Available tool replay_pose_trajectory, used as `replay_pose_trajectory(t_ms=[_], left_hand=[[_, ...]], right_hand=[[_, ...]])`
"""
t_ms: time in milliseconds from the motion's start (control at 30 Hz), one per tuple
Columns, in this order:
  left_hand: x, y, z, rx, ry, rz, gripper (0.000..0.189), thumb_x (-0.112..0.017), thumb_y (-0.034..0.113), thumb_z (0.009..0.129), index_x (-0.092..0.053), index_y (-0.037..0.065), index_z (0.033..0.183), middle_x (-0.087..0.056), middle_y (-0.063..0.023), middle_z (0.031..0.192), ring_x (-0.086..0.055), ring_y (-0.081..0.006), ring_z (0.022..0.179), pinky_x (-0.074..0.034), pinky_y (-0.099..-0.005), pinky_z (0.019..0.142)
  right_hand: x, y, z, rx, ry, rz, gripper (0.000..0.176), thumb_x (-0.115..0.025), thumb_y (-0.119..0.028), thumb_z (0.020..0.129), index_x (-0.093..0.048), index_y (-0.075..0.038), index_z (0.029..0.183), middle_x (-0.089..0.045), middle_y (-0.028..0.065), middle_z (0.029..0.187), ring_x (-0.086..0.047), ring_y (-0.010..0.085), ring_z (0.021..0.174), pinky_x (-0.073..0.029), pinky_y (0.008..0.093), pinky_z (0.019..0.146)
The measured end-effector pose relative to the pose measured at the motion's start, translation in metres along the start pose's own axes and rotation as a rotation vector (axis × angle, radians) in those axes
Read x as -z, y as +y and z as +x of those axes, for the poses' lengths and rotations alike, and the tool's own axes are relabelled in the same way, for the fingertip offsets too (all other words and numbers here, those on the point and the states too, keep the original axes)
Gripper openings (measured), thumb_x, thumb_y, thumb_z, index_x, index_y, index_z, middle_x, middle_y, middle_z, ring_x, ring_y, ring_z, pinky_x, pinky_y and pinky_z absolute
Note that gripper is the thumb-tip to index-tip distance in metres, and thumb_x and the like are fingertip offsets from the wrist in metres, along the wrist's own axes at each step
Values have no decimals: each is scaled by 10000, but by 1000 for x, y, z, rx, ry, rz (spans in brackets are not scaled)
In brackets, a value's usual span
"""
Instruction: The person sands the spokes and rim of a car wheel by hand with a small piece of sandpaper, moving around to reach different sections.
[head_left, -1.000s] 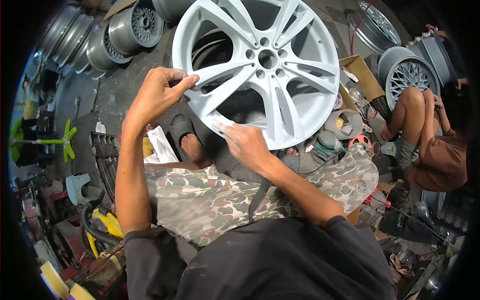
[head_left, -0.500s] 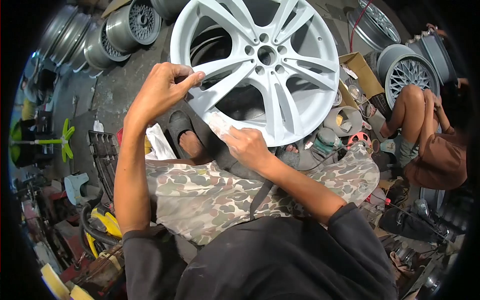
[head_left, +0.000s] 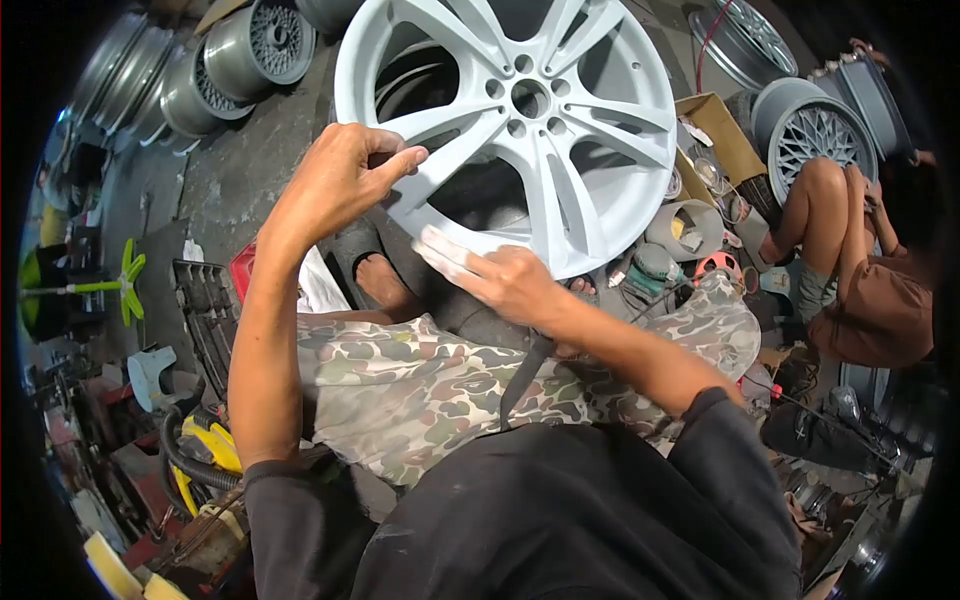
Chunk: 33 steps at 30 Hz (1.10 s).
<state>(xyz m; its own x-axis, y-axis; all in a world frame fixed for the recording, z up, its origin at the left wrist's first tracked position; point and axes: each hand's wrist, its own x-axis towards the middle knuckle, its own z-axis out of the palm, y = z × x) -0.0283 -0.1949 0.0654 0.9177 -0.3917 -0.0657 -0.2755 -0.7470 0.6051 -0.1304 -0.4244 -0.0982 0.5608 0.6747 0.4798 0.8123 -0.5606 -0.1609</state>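
Note:
A white-grey alloy wheel (head_left: 548,180) with paired spokes lies in front of me, face up. At its left edge my left hand (head_left: 365,170) is closed around the rim, the thumb reaching over beside a spoke; its other fingertips are partly hidden. My right hand (head_left: 510,280) is at the near edge of the rim, its fingers close together and slightly blurred. Under its white-dusted fingertips is a small whitish sheet (head_left: 432,245), mostly covered by them, whose kind I cannot make out.
More wheels stand at the upper left (head_left: 262,45) and right (head_left: 820,145). A cardboard box (head_left: 725,135) and a green power sander (head_left: 655,266) lie right of the wheel. Another person (head_left: 870,290) crouches at the far right. A black grille (head_left: 205,315) lies left of my legs.
My left hand has shifted right and down along the rim. The right hand has moved slightly right, its fingers straighter. The wheel appears a little higher in view.

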Motion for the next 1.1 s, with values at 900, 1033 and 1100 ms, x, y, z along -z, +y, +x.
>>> replay_pose_trajectory(t_ms=[900, 1033, 1100], left_hand=[[-167, 46, -58, -309, -371, 1075, 465, -557, 184, 967, -600, -94, 1337, -639, -271, 1286, -582, -398, 1287, -436, -524, 1100], [-200, 50, -51, -422, -289, 719, 407, -617, 188, 926, -663, -126, 1182, -666, -258, 1165, -630, -378, 1191, -481, -502, 1038], [-199, 49, -45, -407, -368, 355, 398, -676, 214, 895, -697, -86, 1154, -662, -256, 1143, -657, -396, 1123, -515, -478, 985]], right_hand=[[80, 61, -104, -1272, 274, 1022, 360, -643, -154, 1048, -597, 6, 1367, -760, 104, 1058, -700, 105, 820, -555, 228, 715], [85, 42, -80, -1262, 146, 950, 213, -731, -80, 984, -710, 28, 1165, -749, 113, 1045, -695, 112, 889, -565, 250, 795], [86, 35, -72, -1259, 165, 876, 145, -716, -84, 995, -738, 34, 1077, -749, 78, 961, -671, 90, 858, -548, 251, 755]])
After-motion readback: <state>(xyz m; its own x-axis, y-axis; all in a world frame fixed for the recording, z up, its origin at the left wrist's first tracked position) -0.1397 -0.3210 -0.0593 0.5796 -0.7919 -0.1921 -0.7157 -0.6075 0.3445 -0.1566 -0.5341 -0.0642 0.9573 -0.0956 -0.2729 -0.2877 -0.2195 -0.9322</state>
